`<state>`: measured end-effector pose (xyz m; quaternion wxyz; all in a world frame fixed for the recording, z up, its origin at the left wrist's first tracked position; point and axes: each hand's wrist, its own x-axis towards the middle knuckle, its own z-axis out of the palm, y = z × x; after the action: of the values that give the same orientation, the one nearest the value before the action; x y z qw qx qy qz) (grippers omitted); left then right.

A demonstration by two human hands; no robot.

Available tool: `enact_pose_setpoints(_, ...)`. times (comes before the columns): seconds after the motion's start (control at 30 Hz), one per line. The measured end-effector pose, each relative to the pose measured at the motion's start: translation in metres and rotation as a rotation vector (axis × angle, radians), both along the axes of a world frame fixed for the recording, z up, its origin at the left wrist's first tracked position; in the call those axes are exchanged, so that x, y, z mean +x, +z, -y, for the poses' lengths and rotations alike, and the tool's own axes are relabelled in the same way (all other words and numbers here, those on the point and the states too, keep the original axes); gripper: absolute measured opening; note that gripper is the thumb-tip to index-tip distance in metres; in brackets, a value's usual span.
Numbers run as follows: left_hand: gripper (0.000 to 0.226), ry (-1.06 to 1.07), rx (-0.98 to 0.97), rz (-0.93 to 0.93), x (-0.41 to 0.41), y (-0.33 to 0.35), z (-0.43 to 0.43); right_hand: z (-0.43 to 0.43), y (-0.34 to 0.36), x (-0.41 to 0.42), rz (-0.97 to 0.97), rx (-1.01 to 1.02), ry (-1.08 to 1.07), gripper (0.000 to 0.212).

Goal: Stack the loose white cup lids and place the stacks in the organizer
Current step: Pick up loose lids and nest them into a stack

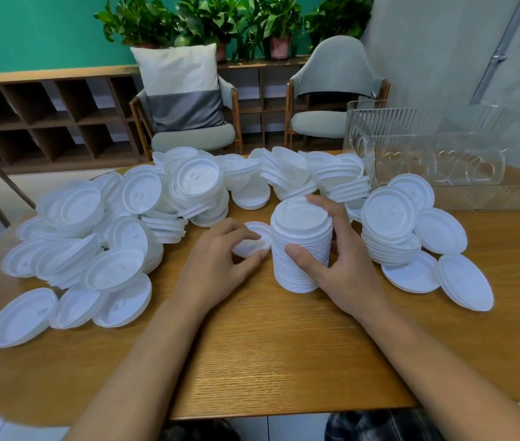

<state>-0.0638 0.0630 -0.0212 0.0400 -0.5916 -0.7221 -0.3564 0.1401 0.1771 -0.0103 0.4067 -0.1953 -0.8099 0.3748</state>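
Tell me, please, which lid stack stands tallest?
The stack that the right hand grips: upright and far taller than the piles around it.

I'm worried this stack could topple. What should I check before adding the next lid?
1. Right hand grips the tall lid stack: ok.
2. Stack stands upright on the wooden table: ok.
3. Left hand holds a single lid beside the stack: ok.
4. That lid faces the same way as the stack: cannot tell.
5. Clear organizer has room: ok.
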Motion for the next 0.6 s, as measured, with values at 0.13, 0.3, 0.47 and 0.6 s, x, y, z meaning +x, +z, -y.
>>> enact_pose_setpoints(0.13, 0.013, -0.035, -0.046, -0.049, 0.001, -0.002, 0.001, 0.001, 0.001, -0.001, 0.003, -0.001, 0.001, 0.067)
enact_pose_setpoints(0.3, 0.017, -0.001, 0.099, 0.013, 0.005, 0.005, 0.005, 0.001, 0.001, -0.001, -0.004, -0.007, 0.005, 0.067)
enact_pose_setpoints(0.47, 0.033, -0.002, 0.08, 0.152, 0.008, 0.016, 0.003, -0.001, 0.0, -0.001, -0.007, -0.009, 0.016, 0.068)
enact_pose_setpoints(0.6, 0.047, -0.007, 0.019, 0.093, 0.003, 0.011, 0.003, -0.001, 0.0, -0.002, -0.015, -0.008, 0.016, 0.068)
